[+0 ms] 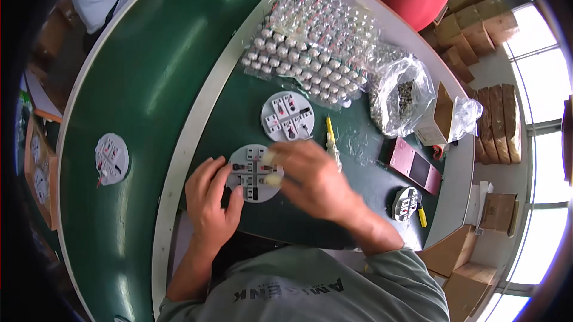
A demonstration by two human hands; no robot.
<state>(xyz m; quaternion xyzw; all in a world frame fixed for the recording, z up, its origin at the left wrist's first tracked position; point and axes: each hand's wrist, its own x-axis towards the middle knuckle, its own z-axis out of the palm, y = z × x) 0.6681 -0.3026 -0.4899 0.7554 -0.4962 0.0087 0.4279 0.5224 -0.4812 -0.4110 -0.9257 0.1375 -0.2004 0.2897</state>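
Observation:
A round light-grey disc with white blocks and small dark parts (258, 193) lies on the green tabletop in front of me. My left hand (210, 205) holds its left edge, with the fingers along the rim and the thumb at the lower left; a dark gap shows between them. Over the disc's right side is my right hand (316, 182), smeared by motion, with pale coverings on the fingertips. Whether those fingers pinch a small part, I cannot make out. Just beyond lies a second similar disc (288, 124), close to my right hand.
Clear trays of silvery round parts (310, 53) fill the far side. Right of them stand a plastic bag of small metal parts (406, 98) and an open carton (439, 120). A yellow-handled tool (330, 131), pink device (412, 164), disc stack (404, 204) and yellow screwdriver (422, 216) lie nearer. Another disc (112, 158) sits on the green belt.

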